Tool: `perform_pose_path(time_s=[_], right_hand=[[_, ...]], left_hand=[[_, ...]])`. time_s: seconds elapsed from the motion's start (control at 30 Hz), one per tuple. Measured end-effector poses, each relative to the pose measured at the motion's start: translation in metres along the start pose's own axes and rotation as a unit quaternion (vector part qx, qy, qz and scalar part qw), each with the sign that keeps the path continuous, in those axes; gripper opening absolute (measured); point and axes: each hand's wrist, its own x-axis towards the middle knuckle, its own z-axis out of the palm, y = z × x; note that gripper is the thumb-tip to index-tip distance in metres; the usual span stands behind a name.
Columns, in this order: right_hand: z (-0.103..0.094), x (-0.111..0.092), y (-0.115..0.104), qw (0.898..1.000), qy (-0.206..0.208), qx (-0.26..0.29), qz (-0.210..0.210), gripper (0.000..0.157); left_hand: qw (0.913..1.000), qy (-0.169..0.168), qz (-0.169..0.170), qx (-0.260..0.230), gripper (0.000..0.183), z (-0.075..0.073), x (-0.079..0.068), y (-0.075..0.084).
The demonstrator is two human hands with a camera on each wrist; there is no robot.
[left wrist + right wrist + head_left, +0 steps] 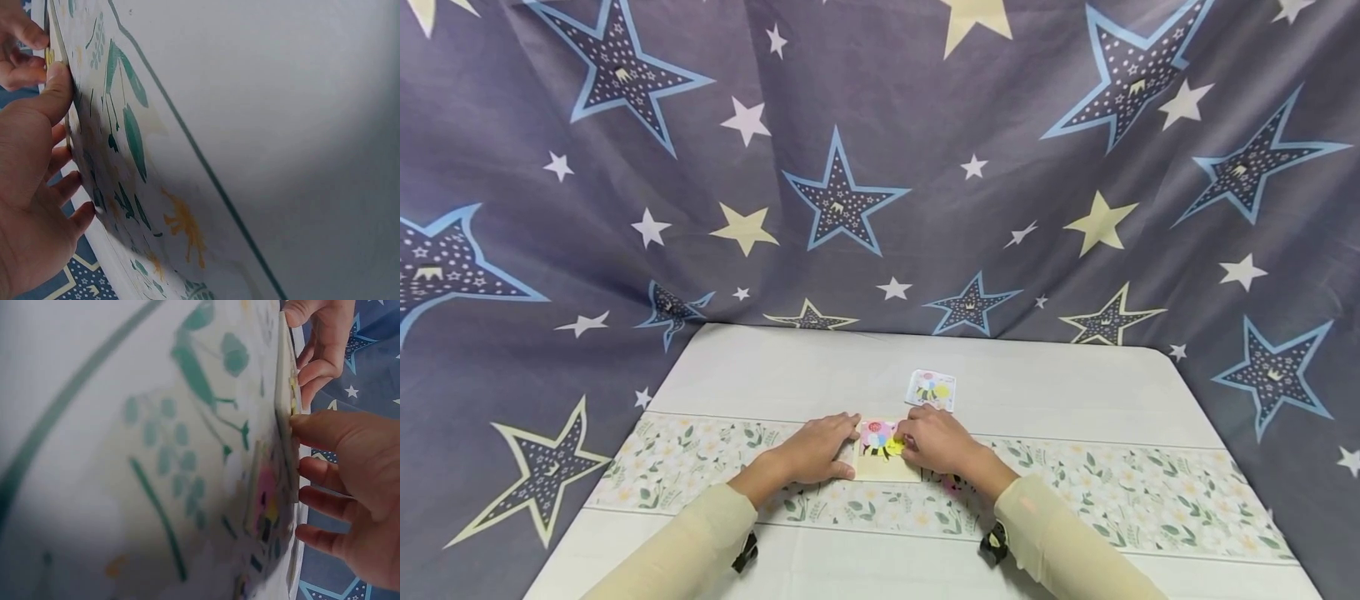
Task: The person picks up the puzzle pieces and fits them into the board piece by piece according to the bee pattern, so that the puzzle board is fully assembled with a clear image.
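Observation:
A square wooden puzzle board (887, 477) lies on the floral strip, its picture showing a bee and a red round shape on pink. My left hand (822, 448) holds its left side, thumb at the near corner and index finger at the far one. Over the board's right part, my right hand (942, 439) has its curled thumb and index fingertips on a yellow puzzle piece (896, 447). My palm and fingers mostly hide that side of the picture. In the right wrist view, a loose pink puzzle piece (265, 490) lies beside the board.
Behind the board lies a picture card (932, 390) with a matching bee. More loose pieces (952, 482) lie under my right wrist. The white table (760, 367) carries a floral runner (1120, 492), and a grey star-patterned curtain (880, 283) encloses its back and sides.

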Motion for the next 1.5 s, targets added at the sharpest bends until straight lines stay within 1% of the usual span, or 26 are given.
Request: perform_pose_path(time_s=[0.17,0.37,0.53,0.77,0.93,1.17,1.4,1.5], right_hand=[[-0.0006,-0.0004,0.0002,1.0,-0.021,0.012,-0.001,0.02],[-0.0021,-0.0009,-0.0025,1.0,-0.013,0.015,0.0,0.02],[-0.0013,-0.0013,-0.0046,1.0,-0.016,0.014,0.004,0.022],[-0.0018,-0.0014,-0.0034,1.0,-0.022,0.022,0.005,0.019],[-0.0024,-0.0021,-0.0018,1.0,-0.013,0.024,-0.007,0.015],[-0.0007,0.0003,0.0001,1.0,-0.004,0.02,-0.009,0.011],[-0.0034,0.0006,0.0026,0.999,-0.015,0.027,-0.015,0.018],[-0.0042,0.0016,0.0033,0.999,-0.015,0.033,-0.015,0.018]], left_hand=[[1.0,-0.005,-0.005,0.006,0.068,-0.0002,0.0005,0.0],[0.9999,0.003,0.002,0.01,0.066,-0.0013,0.0009,-0.0001],[0.9998,0.011,0.011,0.009,0.067,-0.0006,0.0006,0.0008],[0.9999,0.013,0.005,0.009,0.067,0.0007,-0.0004,0.0011],[0.9999,0.008,0.0,0.011,0.068,0.0002,0.0002,0.0015],[0.9999,0.01,-0.003,0.012,0.069,-0.0004,0.0003,0.0016],[0.9999,0.005,-0.007,0.008,0.068,0.0,0.0007,0.0013],[0.9999,0.005,-0.006,0.008,0.068,-0.0004,0.001,0.001]])
